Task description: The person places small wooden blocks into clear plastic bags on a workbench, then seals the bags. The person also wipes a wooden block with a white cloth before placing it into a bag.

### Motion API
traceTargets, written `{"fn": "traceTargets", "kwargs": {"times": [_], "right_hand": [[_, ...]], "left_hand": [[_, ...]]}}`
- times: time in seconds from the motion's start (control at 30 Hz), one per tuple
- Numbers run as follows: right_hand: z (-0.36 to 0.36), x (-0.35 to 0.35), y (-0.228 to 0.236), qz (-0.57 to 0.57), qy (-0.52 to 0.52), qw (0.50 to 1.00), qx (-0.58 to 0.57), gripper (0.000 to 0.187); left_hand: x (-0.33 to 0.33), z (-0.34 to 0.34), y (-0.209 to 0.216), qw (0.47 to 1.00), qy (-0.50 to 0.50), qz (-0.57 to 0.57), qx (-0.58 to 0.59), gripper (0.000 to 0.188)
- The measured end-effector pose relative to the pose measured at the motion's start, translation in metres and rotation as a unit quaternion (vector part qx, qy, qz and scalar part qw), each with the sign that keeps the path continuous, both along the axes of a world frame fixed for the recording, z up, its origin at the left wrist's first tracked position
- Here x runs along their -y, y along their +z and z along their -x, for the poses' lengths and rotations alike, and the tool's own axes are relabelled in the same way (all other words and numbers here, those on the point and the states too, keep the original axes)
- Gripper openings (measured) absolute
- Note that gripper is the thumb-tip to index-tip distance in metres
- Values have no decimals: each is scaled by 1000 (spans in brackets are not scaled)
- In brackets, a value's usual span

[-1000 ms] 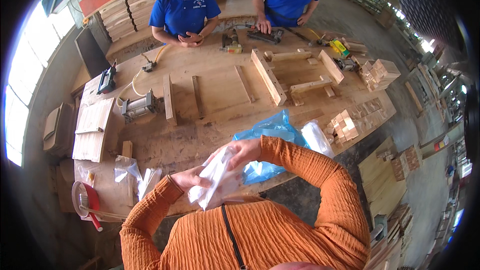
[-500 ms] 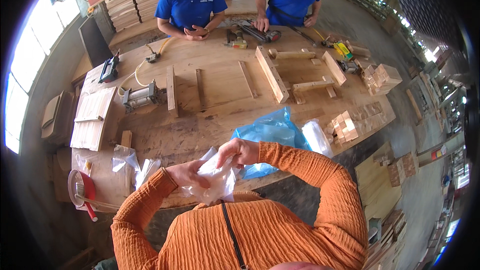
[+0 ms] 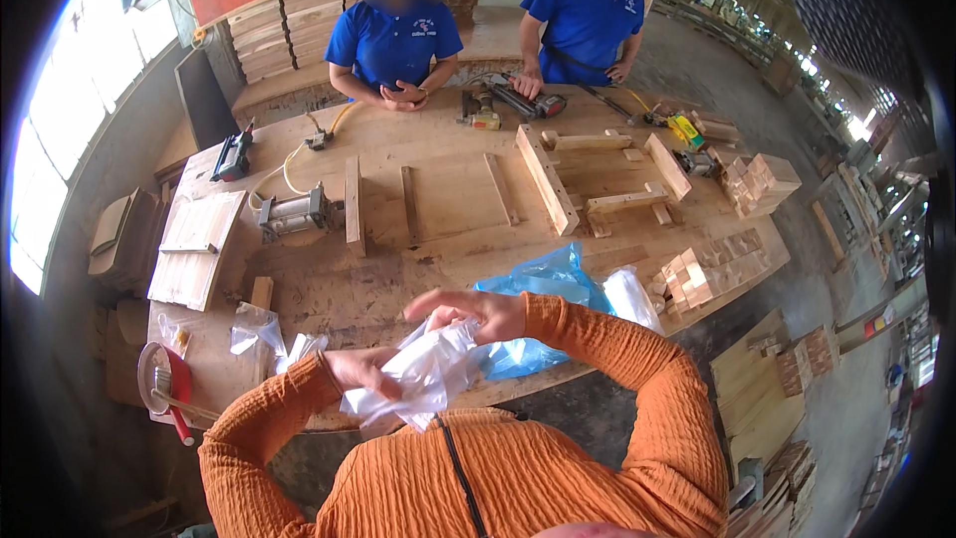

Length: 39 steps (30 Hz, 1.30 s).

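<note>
A crumpled, see-through white plastic bag (image 3: 430, 375) is stretched between my hands, in front of my orange top. My left hand (image 3: 364, 371) grips its left side, thumb lying over the film. On the upper right edge, my right hand (image 3: 490, 315) holds the bag with some fingers bent in, while the index finger points out to the left above it. Just beyond my right hand lies a crumpled blue plastic bag (image 3: 558, 279). Whether anything is inside the white bag I cannot make out.
Wooden frame pieces (image 3: 546, 179) lie on the workbench (image 3: 388, 284), with stacked wood blocks (image 3: 762, 184) at right. Nail guns (image 3: 528, 102) and a drill (image 3: 482, 112) are at the far side, before two people in blue shirts. A red-handled pot (image 3: 164, 379) stands front left.
My right hand has loosened from a tight pinch and its index finger now stretches out leftward. The white bag is spread wider and lower. The view has tilted up slightly.
</note>
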State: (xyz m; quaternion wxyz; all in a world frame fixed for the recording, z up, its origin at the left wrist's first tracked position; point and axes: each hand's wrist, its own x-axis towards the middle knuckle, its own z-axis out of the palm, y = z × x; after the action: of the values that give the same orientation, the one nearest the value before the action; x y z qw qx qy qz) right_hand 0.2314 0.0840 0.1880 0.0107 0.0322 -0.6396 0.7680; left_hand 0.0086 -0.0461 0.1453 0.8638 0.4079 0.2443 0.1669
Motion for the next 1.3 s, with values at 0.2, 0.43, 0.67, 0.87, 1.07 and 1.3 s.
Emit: {"fn": "traceTargets", "kwargs": {"times": [0.2,0.43,0.67,0.87,1.07,1.3], "right_hand": [[-4,19,-38,132,-96,979,122,49],[-33,-15,-24,-73,-144,985,69,48],[24,40,-19,-628,11,766,138,86],[25,30,-34,-623,-20,781,32,42],[29,20,-35,-753,-170,583,-254,27],[15,20,-38,-526,19,846,85,69]], "left_hand": [[10,-2,9,994,77,18,-76,73],[12,-3,3,963,74,-145,-215,66],[-4,-16,-14,857,73,-364,-358,56],[-3,-10,2,929,30,-178,-323,62],[12,-5,-6,962,139,214,93,67],[8,-41,-3,844,51,-383,-372,46]]}}
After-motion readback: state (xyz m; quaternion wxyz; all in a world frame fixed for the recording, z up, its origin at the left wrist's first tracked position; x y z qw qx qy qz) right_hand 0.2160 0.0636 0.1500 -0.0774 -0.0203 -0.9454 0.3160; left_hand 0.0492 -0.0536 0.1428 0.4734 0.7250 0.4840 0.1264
